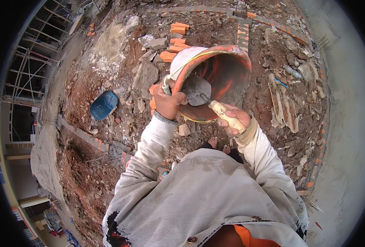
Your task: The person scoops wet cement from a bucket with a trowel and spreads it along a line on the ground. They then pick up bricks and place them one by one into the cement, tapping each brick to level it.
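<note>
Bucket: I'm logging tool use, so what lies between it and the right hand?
The head view shows the trowel between them: the right hand holds its pale handle, and its grey blade shows against the open bucket.

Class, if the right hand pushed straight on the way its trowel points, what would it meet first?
The trowel in the right hand would likely touch the bucket first, at its inner wall, though depth there is unclear.
</note>
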